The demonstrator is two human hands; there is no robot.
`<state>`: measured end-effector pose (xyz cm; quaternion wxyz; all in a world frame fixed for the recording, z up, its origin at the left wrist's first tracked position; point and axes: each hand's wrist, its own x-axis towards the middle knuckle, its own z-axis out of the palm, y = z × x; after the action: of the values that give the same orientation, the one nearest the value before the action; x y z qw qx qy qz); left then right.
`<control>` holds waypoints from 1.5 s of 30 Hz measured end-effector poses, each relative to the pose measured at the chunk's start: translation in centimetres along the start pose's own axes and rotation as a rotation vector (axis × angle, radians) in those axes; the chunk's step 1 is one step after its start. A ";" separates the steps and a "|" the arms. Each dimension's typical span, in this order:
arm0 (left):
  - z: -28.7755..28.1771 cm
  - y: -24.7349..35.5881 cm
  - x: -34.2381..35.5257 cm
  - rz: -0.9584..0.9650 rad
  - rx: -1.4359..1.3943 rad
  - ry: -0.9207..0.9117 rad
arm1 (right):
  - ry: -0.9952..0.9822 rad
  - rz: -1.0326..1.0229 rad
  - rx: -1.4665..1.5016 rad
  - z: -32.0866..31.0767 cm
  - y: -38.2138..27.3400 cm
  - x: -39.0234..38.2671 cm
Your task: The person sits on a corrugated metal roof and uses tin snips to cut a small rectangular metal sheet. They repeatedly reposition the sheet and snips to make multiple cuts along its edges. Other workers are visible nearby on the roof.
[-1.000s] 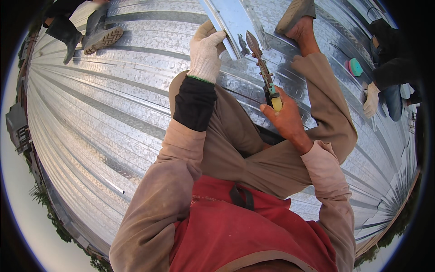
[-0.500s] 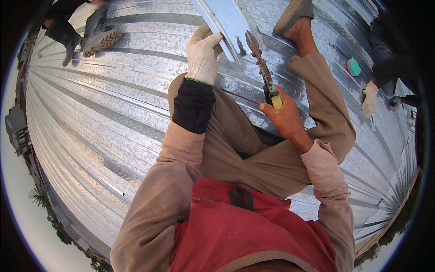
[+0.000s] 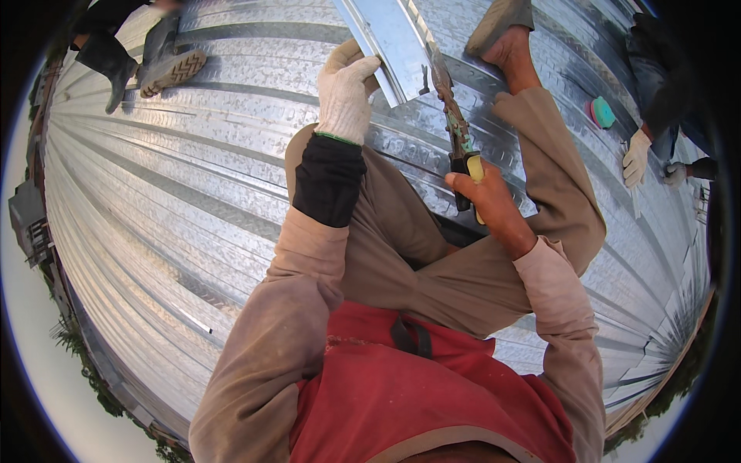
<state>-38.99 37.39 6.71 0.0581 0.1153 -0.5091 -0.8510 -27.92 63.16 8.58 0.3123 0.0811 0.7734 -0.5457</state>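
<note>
My left hand (image 3: 346, 91), in a white knitted glove, grips the left edge of a bent sheet-metal strip (image 3: 394, 50) with its thumb on top. The strip runs away from me toward the upper edge of the view. Bare and wrapped round the handles, my right hand (image 3: 494, 199) holds a pair of tin snips (image 3: 457, 127) with a yellow and black grip. The snips' dark, worn jaws lie along the strip's right edge near its close end. Whether the blades touch the metal I cannot tell.
Ribbed metal roofing (image 3: 177, 193) spreads all around my crossed legs (image 3: 432, 262). On the right, a pink and green round object (image 3: 601, 113) lies near a co-worker's white-gloved hand (image 3: 637, 158). Another person's black boots (image 3: 108, 65) stand at the upper left.
The snips have swung up against the strip's right edge, and their handles look more spread. The strip has shifted slightly right. At the right, the co-worker's gloved hand has moved a little.
</note>
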 end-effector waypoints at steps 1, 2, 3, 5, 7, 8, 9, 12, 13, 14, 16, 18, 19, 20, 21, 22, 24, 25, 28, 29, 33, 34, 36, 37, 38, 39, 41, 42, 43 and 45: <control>0.0 0.0 0.0 -0.006 -0.006 -0.001 | 0.030 -0.042 0.023 0.1 -0.2 -0.1; 0.0 0.0 0.0 -0.004 -0.009 0.003 | 0.060 -0.085 0.048 0.3 -0.5 -0.2; 0.0 -0.1 0.0 -0.003 -0.013 0.006 | 0.063 -0.114 0.061 0.4 -0.7 -0.2; 0.0 -0.1 -0.1 -0.003 -0.021 0.005 | 0.070 -0.170 0.086 0.4 -1.2 -0.3; -0.1 0.0 -0.1 -0.005 -0.030 -0.003 | 0.062 -0.196 0.052 0.3 -1.5 -0.5; 0.0 0.0 -0.1 -0.006 -0.025 0.000 | 0.057 -0.210 0.035 0.3 -1.6 -0.5; 0.1 0.0 -0.1 -0.007 -0.019 0.004 | 0.057 -0.211 0.031 0.3 -1.7 -0.6; 0.1 0.0 -0.2 -0.003 -0.005 0.004 | 0.056 -0.204 0.022 0.3 -1.6 -0.8; 0.0 -0.1 -0.2 -0.001 0.000 0.001 | 0.054 -0.195 0.020 0.4 -1.4 -0.7; 0.1 0.0 -0.1 -0.002 0.002 -0.003 | 0.053 -0.186 0.018 0.5 -1.2 -0.6; 0.1 0.0 -0.1 -0.005 0.005 -0.011 | 0.036 -0.166 -0.041 0.6 -0.6 -0.3; 0.1 0.0 -0.1 -0.002 0.006 -0.006 | -0.017 -0.098 -0.115 0.4 -0.7 0.1; 0.1 0.1 -0.1 -0.001 0.006 -0.003 | -0.059 -0.040 -0.159 0.3 -1.1 0.1; 0.2 0.2 -0.3 -0.007 0.033 -0.012 | -0.096 0.020 -0.202 0.1 -1.2 0.1; 0.4 0.5 -0.5 -0.013 0.061 -0.020 | -0.090 0.007 -0.197 0.2 -1.0 0.0; 0.5 0.6 -0.6 -0.020 0.089 -0.028 | -0.085 -0.006 -0.193 0.3 -0.5 -0.1; 0.3 0.4 -0.5 -0.026 0.065 -0.026 | -0.057 -0.043 -0.172 0.5 -0.1 -0.1; 0.2 0.3 -0.4 -0.030 0.054 -0.025 | -0.031 -0.066 -0.153 0.6 -0.1 0.0; 0.5 0.5 -0.5 -0.029 0.081 -0.018 | 0.025 -0.147 -0.073 0.5 -0.3 0.2; 0.4 0.4 -0.5 -0.031 0.077 -0.018 | 0.040 -0.175 -0.041 0.6 -0.4 0.2; 0.1 0.3 -0.4 -0.037 0.080 -0.028 | 0.039 -0.151 -0.014 0.3 -1.1 -0.3; 0.1 0.3 -0.4 -0.037 0.085 -0.033 | 0.038 -0.146 -0.001 0.3 -1.1 -0.3; 0.3 0.4 -0.5 -0.036 0.090 -0.038 | 0.036 -0.148 0.012 0.3 -1.0 -0.3; 0.4 0.4 -0.5 -0.035 0.093 -0.040 | 0.033 -0.156 0.013 0.3 -0.8 -0.3; 0.4 0.4 -0.5 -0.037 0.087 -0.032 | 0.032 -0.162 0.014 0.3 -0.7 -0.2; 0.4 0.4 -0.5 -0.038 0.081 -0.024 | 0.029 -0.165 0.008 0.3 -0.6 -0.2; 0.5 0.4 -0.6 -0.037 0.075 -0.018 | 0.023 -0.170 -0.004 0.4 -0.6 -0.1; 0.5 0.4 -0.6 -0.034 0.077 -0.020 | 0.015 -0.153 -0.004 0.5 -0.7 -0.1; 0.5 0.4 -0.6 -0.031 0.078 -0.023 | 0.008 -0.136 -0.005 0.6 -0.8 -0.2; 0.5 0.4 -0.6 -0.040 0.076 -0.031 | -0.032 -0.084 -0.035 0.5 -1.0 -0.2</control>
<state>-38.57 37.69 7.38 0.0287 0.1144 -0.5393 -0.8338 -28.07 62.36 9.40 0.3027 0.0344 0.7805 -0.5459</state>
